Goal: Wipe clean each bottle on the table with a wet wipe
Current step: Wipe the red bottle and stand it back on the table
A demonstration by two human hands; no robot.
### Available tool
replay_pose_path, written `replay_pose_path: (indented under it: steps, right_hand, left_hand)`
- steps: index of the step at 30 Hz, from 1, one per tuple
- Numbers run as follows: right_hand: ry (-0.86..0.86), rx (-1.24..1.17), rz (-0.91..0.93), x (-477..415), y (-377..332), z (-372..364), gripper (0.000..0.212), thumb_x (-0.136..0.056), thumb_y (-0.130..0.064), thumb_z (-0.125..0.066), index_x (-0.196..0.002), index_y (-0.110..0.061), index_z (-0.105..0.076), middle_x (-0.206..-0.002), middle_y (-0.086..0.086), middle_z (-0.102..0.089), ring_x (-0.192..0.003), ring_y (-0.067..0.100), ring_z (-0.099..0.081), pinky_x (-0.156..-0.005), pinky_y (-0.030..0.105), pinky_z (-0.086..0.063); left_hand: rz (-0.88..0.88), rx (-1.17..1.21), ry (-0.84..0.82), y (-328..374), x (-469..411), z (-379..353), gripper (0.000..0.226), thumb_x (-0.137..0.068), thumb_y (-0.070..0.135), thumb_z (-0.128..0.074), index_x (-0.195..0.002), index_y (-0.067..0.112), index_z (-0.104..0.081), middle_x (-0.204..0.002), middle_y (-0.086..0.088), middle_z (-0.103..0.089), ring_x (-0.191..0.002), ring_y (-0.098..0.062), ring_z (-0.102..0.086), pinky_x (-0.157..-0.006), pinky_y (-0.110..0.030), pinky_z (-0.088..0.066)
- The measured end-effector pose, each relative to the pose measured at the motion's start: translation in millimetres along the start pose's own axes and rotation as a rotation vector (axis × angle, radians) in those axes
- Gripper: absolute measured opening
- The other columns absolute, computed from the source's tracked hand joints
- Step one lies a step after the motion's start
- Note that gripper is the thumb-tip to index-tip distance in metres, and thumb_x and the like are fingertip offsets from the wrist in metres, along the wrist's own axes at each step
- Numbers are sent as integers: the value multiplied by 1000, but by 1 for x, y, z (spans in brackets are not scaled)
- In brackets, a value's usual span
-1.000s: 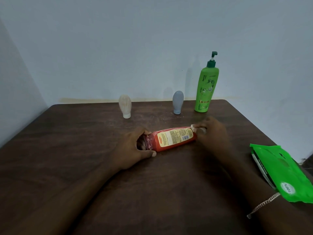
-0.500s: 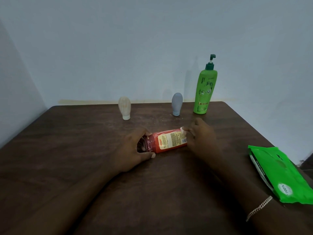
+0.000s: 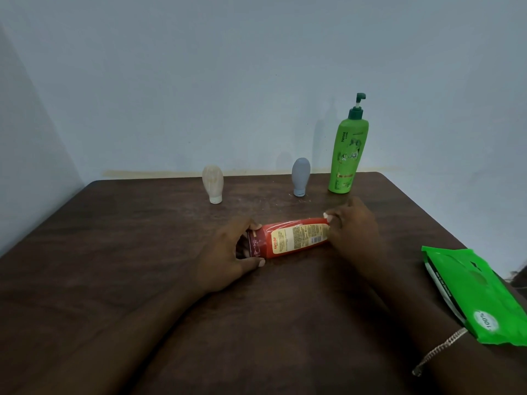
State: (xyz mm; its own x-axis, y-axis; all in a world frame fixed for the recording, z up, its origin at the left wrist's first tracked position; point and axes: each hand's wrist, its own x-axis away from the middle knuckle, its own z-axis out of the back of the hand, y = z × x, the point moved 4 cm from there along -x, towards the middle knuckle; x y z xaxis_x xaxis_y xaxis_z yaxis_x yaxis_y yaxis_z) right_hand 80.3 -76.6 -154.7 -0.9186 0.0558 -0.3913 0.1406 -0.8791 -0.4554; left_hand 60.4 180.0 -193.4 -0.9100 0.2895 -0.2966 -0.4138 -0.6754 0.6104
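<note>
A red bottle (image 3: 293, 238) with a yellow label lies on its side in the middle of the brown table (image 3: 114, 252). My left hand (image 3: 228, 252) grips its cap end. My right hand (image 3: 353, 235) is closed over the bottle's right end, pressing a white wet wipe (image 3: 327, 216) against it; only a sliver of the wipe shows under the fingers. At the back stand a tall green pump bottle (image 3: 346, 158), a small grey bottle (image 3: 300, 176) and a small cream bottle (image 3: 212, 183), both resting on their caps.
A green pack of wet wipes (image 3: 473, 292) lies at the table's right edge, next to my right forearm. Walls close the table in at the back and left.
My right hand slid left along the red bottle with the wipe, then back slightly to the right end. My left hand kept its grip on the cap end.
</note>
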Motion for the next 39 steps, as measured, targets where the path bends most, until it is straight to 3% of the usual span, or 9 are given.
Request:
replay_pose_path:
  steps: [3, 7, 11, 14, 17, 20, 25, 32, 39]
  right_hand:
    - [-13, -14, 20, 3, -6, 0, 27, -96, -22, -57, -120, -16, -68, -108, 1, -48, -89, 8, -51, -78, 24, -47]
    - [-103, -70, 222, 21, -43, -13, 41, -93, -17, -57, -134, -14, -56, -112, -3, -40, -97, 9, -51, -82, 23, -52]
    - [-162, -44, 237, 17, -35, -10, 51, -90, -12, -62, -139, -16, -51, -120, 1, -41, -102, 10, -50, -89, 28, -53]
    - [-103, -17, 173, 6, -14, 1, 47, -90, -13, -64, -136, -21, -56, -110, -3, -43, -94, 9, -51, -81, 24, -47]
    - [-85, -23, 134, 2, -7, 6, 42, -94, -16, -60, -135, -22, -57, -107, 0, -49, -94, 12, -53, -82, 28, -50]
    - [-120, -30, 229, 8, -25, -1, 42, -94, -16, -60, -135, -22, -56, -109, -1, -49, -93, 11, -52, -81, 28, -51]
    - [-171, -44, 369, 21, -49, -16, 41, -95, -18, -59, -136, -18, -55, -112, 0, -47, -100, 12, -53, -78, 20, -45]
    - [-98, 54, 242, 4, -16, 1, 39, -91, -22, -66, -130, -18, -61, -98, -5, -42, -92, 9, -47, -79, 29, -50]
    - [-111, -10, 474, 29, -64, -17, 39, -92, -19, -63, -131, -16, -59, -111, -1, -49, -99, 9, -43, -84, 26, -46]
  left_hand:
    - [-4, -8, -2, 1, -1, 0, 58, -78, 32, -85, -119, 41, -45, -124, 15, -50, -103, -8, -60, -76, -23, -59]
    - [-6, -9, 10, 1, -1, 1, 58, -77, 32, -86, -119, 40, -46, -122, 15, -51, -101, -8, -61, -74, -23, -59]
    - [-1, -13, 8, 1, -1, 2, 57, -77, 32, -85, -118, 42, -46, -121, 14, -52, -100, -7, -61, -76, -24, -60]
    - [-3, -7, 2, 1, -1, 1, 58, -78, 32, -85, -118, 42, -45, -123, 13, -51, -101, -9, -60, -79, -28, -61]
    - [-6, -21, 0, 1, -2, 1, 58, -78, 33, -85, -119, 43, -45, -124, 15, -50, -102, -6, -59, -79, -25, -59]
    - [-10, -23, 4, 2, -2, 1, 57, -78, 33, -85, -119, 42, -45, -123, 15, -50, -101, -4, -58, -76, -20, -57]
    - [-16, -16, 4, 1, -2, 1, 57, -78, 32, -85, -118, 43, -45, -124, 14, -51, -101, -6, -59, -78, -25, -60]
    - [-16, -3, 13, 0, -2, 0, 58, -77, 30, -85, -121, 39, -48, -127, 11, -53, -103, -8, -61, -78, -28, -62]
    - [-41, -13, 30, 4, 1, 0, 58, -76, 30, -86, -119, 41, -47, -123, 11, -55, -99, -8, -62, -74, -21, -59]
